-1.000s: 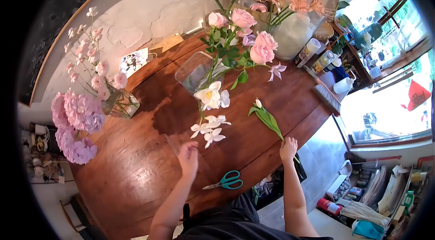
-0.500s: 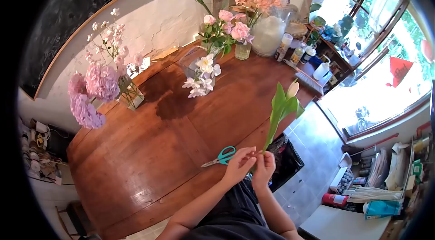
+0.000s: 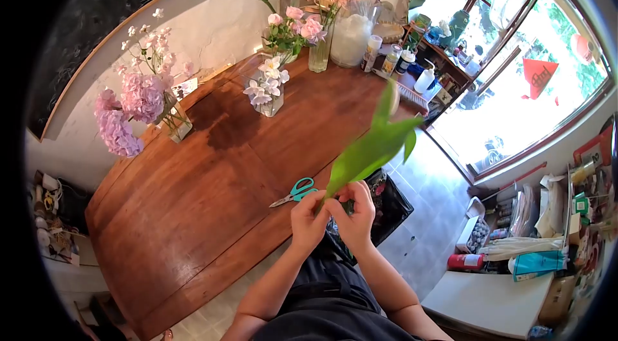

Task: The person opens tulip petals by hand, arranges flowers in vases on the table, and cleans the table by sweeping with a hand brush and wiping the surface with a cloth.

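My left hand (image 3: 309,220) and my right hand (image 3: 354,213) meet close together near the table's front edge. Both have their fingers closed in a pinch at the lower part of a tulip (image 3: 370,151). Its broad green leaves rise up and to the right, slightly blurred, and hide most of the pale bud behind them. The stem's lower end is covered by my fingers. Just left of my hands, scissors (image 3: 299,190) with teal handles lie on the wooden table (image 3: 193,212), blades pointing left.
Along the table's back stand a vase of white flowers (image 3: 265,91), pink roses (image 3: 302,24) and a vase of pink hydrangeas (image 3: 143,98). A brush (image 3: 412,95) and bottles (image 3: 407,61) are at the far right corner. A black bin bag (image 3: 393,209) hangs beside my right hand.
My hands and the tulip have moved left and up toward my body's midline. The leaves now lean further over and cover the bud. The camera view has shifted; the scissors look unmoved on the table.
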